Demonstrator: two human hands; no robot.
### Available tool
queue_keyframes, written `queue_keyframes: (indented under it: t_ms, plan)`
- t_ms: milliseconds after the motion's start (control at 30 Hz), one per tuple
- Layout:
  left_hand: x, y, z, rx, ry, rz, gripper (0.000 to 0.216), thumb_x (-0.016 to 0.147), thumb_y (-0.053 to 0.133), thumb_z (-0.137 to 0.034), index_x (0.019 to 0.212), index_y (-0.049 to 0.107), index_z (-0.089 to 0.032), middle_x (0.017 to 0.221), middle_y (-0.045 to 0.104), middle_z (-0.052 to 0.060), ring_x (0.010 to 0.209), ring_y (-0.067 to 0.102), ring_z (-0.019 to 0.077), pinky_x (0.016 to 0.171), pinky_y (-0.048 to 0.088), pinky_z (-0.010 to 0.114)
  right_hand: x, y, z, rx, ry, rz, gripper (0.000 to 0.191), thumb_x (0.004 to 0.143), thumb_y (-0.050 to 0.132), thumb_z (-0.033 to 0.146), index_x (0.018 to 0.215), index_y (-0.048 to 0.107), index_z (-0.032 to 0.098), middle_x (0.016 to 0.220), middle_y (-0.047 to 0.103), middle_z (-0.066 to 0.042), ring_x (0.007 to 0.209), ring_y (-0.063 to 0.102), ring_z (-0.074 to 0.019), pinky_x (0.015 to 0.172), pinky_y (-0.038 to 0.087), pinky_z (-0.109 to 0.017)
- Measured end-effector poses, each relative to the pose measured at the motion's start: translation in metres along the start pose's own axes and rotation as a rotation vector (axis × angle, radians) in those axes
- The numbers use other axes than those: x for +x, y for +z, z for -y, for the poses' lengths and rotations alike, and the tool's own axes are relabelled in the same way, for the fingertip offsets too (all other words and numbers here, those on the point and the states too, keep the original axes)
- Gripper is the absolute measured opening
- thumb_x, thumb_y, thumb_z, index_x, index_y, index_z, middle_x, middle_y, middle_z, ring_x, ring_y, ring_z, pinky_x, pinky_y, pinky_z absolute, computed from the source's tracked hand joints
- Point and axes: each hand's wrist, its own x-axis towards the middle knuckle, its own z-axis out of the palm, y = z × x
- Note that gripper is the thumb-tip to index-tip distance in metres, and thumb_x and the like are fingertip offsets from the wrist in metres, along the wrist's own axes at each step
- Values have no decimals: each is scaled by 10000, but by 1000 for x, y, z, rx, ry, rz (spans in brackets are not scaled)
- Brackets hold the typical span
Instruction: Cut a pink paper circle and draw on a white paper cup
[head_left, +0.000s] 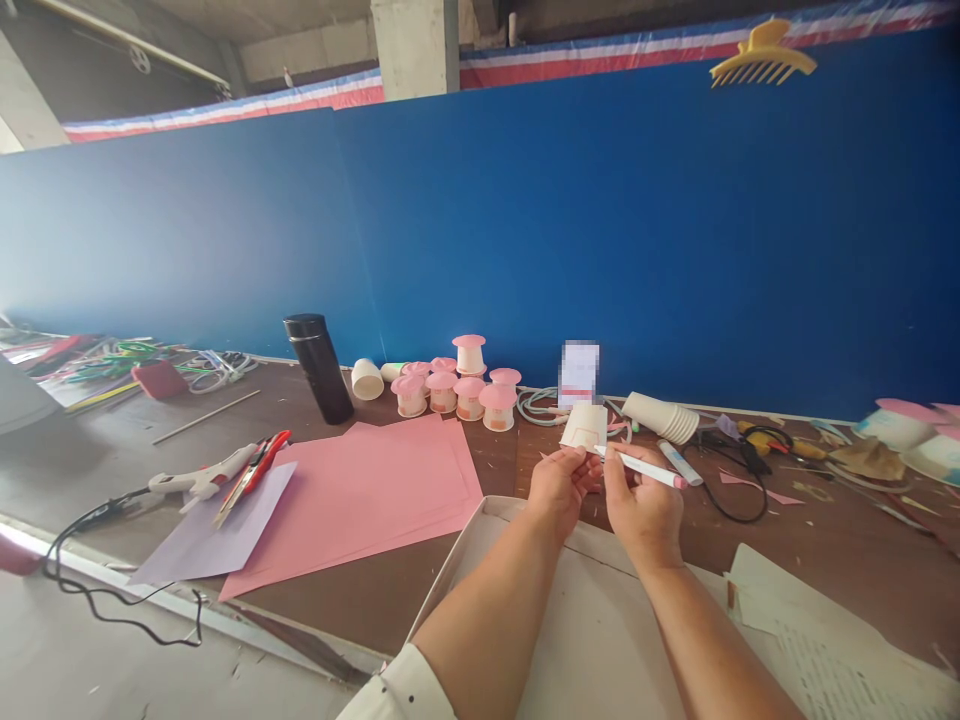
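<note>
In my left hand (559, 487) is a white paper cup (583, 424), turned upside down, with a pinkish outline drawn on its side. My right hand (646, 507) grips a white marker (643, 467) with a pink end, and its tip touches or nearly touches the cup. Both hands are above a white shallow box lid (592, 620). Beyond them, to the left, stands a group of small paper-cup houses (470, 398) with pink round tops. A stack of paper cups (661, 416) lies on its side to the right, with a capped glue stick or tube (680, 464) near it.
Pink paper sheets (367, 490) lie left of my hands, with a lilac sheet (217, 545), a red utility knife (253, 475) and a white glue gun (202, 480) by them. A black bottle (320, 368) stands behind. Cables and scraps lie on the right, before a blue partition (600, 220).
</note>
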Motion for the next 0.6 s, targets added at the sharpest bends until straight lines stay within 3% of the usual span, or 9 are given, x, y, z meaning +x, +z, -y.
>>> queue_keyframes:
  t_ms: [600]
  plan:
    - [-1, 1, -1, -17, -20, -21, 56, 797, 653, -100, 752, 651, -67, 706, 656, 99, 657, 643, 126, 696, 538, 221, 0, 1, -2, -14, -14, 3, 344, 918, 513, 442, 948, 708, 160, 932, 734, -118, 864, 669, -241, 806, 510, -366]
